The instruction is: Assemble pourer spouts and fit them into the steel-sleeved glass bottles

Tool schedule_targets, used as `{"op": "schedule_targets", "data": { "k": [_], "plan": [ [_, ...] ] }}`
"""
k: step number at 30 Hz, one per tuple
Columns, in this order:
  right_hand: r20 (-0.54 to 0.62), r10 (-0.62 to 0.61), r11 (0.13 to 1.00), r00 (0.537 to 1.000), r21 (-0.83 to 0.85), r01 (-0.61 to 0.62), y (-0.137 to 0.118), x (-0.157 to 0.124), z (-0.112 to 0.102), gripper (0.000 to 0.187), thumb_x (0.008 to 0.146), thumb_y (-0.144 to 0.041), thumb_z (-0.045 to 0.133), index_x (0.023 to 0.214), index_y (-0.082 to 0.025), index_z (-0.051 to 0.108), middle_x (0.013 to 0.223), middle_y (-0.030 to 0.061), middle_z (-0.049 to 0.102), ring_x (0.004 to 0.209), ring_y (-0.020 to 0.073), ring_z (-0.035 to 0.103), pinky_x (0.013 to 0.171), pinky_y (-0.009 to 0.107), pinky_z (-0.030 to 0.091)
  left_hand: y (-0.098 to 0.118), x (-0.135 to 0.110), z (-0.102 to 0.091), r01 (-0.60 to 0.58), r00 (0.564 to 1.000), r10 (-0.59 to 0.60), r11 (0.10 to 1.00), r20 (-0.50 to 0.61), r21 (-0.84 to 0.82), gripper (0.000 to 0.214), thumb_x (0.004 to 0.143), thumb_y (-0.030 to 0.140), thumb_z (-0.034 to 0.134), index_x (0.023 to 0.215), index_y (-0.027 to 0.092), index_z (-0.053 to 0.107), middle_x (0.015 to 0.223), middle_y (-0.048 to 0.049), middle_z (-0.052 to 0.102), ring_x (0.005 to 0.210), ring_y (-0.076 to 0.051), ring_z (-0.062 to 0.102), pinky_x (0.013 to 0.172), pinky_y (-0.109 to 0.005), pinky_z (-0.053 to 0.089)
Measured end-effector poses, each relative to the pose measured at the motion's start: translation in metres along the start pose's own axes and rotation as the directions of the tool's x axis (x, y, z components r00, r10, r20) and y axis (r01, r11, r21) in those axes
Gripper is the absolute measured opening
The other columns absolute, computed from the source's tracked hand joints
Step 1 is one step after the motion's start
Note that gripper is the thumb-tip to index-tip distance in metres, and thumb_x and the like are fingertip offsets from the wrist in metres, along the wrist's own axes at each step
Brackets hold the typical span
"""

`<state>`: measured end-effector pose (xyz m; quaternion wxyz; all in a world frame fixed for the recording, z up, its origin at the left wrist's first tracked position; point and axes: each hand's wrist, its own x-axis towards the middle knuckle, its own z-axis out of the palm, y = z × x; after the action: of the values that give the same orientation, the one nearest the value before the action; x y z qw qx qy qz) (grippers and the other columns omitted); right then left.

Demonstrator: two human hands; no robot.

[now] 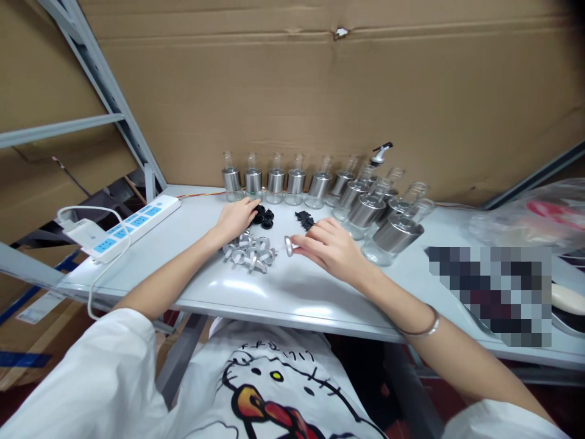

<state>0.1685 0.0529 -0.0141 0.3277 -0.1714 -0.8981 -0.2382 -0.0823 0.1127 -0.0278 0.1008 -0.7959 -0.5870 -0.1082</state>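
Observation:
My left hand [237,219] reaches over a pile of small silver metal parts [250,251], its fingertips closed on black plastic pieces [264,217] lying behind the pile. My right hand [329,245] rests on the grey table [283,292] and pinches one silver part [289,246] between thumb and fingers. A second small heap of black pieces [304,219] lies just beyond my right hand. A row of glass bottles with steel collars [297,182] stands along the back, and more of them [393,235] cluster at the right.
A white and blue power strip [123,230] lies at the table's left end with its cable hanging over the edge. Brown cardboard [320,85] forms the back wall. A clear plastic bag [534,219] sits at the far right, beside a blurred patch.

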Motion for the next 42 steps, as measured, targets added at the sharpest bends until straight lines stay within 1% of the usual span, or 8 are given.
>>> {"op": "schedule_targets", "data": {
  "k": [10, 15, 21, 25, 30, 35, 39, 42],
  "plan": [
    [0.023, -0.044, 0.998, 0.999, 0.054, 0.043, -0.005, 0.001, 0.000, 0.023, 0.096, -0.030, 0.048, 0.094, -0.016, 0.066, 0.065, 0.0007, 0.058, 0.068, 0.0148, 0.044, 0.071, 0.029, 0.035, -0.002, -0.001, 0.001, -0.005, 1.000, 0.004, 0.998, -0.006, -0.061, 0.031, 0.094, 0.025, 0.041, 0.112, 0.021, 0.066, 0.109, -0.0071, 0.066, 0.096, -0.022, 0.064, 0.073, -0.028, 0.046],
    [0.047, -0.031, 0.997, 0.998, 0.073, 0.027, -0.004, 0.001, -0.001, 0.023, 0.097, -0.029, 0.047, 0.095, -0.015, 0.066, 0.067, 0.0015, 0.060, 0.068, 0.0149, 0.047, 0.073, 0.029, 0.035, -0.005, -0.003, -0.003, 0.004, 0.996, -0.014, 0.993, -0.087, -0.119, 0.031, 0.094, 0.024, 0.040, 0.112, 0.021, 0.065, 0.110, -0.0066, 0.065, 0.097, -0.021, 0.064, 0.074, -0.029, 0.046],
    [0.246, 0.010, 0.963, 0.969, 0.257, -0.075, -0.011, -0.002, 0.006, 0.025, 0.098, -0.027, 0.044, 0.098, -0.014, 0.065, 0.074, 0.0035, 0.065, 0.070, 0.0143, 0.055, 0.072, 0.028, 0.037, -0.006, -0.011, -0.017, -0.021, 0.969, -0.045, 0.965, -0.244, -0.261, 0.027, 0.091, 0.025, 0.043, 0.103, 0.018, 0.067, 0.100, -0.0054, 0.070, 0.087, -0.019, 0.064, 0.076, -0.028, 0.044],
    [0.457, -0.013, 0.903, 0.889, 0.387, -0.185, -0.019, -0.006, 0.016, 0.018, 0.094, -0.025, 0.051, 0.101, -0.015, 0.065, 0.082, 0.0051, 0.069, 0.075, 0.0154, 0.061, 0.077, 0.030, 0.040, 0.001, -0.016, -0.019, -0.088, 0.960, -0.002, 0.948, -0.280, -0.307, 0.028, 0.092, 0.027, 0.042, 0.100, 0.017, 0.067, 0.096, -0.0055, 0.071, 0.080, -0.017, 0.063, 0.073, -0.027, 0.043],
    [0.579, 0.077, 0.829, 0.812, 0.415, -0.375, -0.024, -0.002, 0.012, 0.018, 0.085, -0.024, 0.065, 0.101, -0.014, 0.063, 0.076, 0.0040, 0.066, 0.069, 0.0160, 0.058, 0.073, 0.030, 0.044, 0.007, -0.018, -0.016, -0.104, 0.967, 0.022, 0.943, -0.252, -0.316, 0.028, 0.091, 0.028, 0.043, 0.099, 0.017, 0.067, 0.094, -0.0057, 0.072, 0.077, -0.017, 0.064, 0.069, -0.026, 0.042],
    [0.599, -0.069, 0.648, 0.798, 0.635, -0.421, -0.025, 0.005, 0.001, 0.014, 0.087, -0.028, 0.062, 0.082, -0.016, 0.067, 0.079, 0.0032, 0.064, 0.074, 0.0138, 0.058, 0.072, 0.026, 0.047, 0.000, -0.016, -0.024, -0.100, 0.969, -0.003, 0.909, -0.247, -0.405, 0.035, 0.093, 0.034, 0.037, 0.095, 0.016, 0.067, 0.087, -0.0061, 0.071, 0.078, -0.018, 0.062, 0.072, -0.026, 0.043],
    [0.586, -0.068, 0.635, 0.807, 0.650, -0.418, -0.026, 0.004, 0.002, 0.026, 0.087, -0.031, 0.062, 0.108, -0.017, 0.067, 0.101, 0.0080, 0.065, 0.092, 0.0175, 0.061, 0.085, 0.031, 0.049, -0.009, -0.012, -0.025, -0.155, 0.988, 0.131, 0.817, -0.083, -0.556, 0.044, 0.094, 0.042, 0.032, 0.089, 0.015, 0.067, 0.084, -0.0045, 0.068, 0.080, -0.017, 0.061, 0.075, -0.026, 0.044],
    [0.594, -0.037, 0.652, 0.804, 0.624, -0.431, -0.026, 0.002, 0.004, 0.038, 0.086, -0.034, 0.063, 0.121, -0.018, 0.061, 0.109, 0.0097, 0.062, 0.101, 0.0199, 0.059, 0.091, 0.035, 0.048, -0.010, -0.011, -0.022, -0.186, 0.966, 0.255, 0.800, 0.043, -0.570, 0.045, 0.093, 0.046, 0.034, 0.090, 0.016, 0.068, 0.092, -0.0052, 0.066, 0.088, -0.018, 0.060, 0.082, -0.027, 0.044]
  ]
}}
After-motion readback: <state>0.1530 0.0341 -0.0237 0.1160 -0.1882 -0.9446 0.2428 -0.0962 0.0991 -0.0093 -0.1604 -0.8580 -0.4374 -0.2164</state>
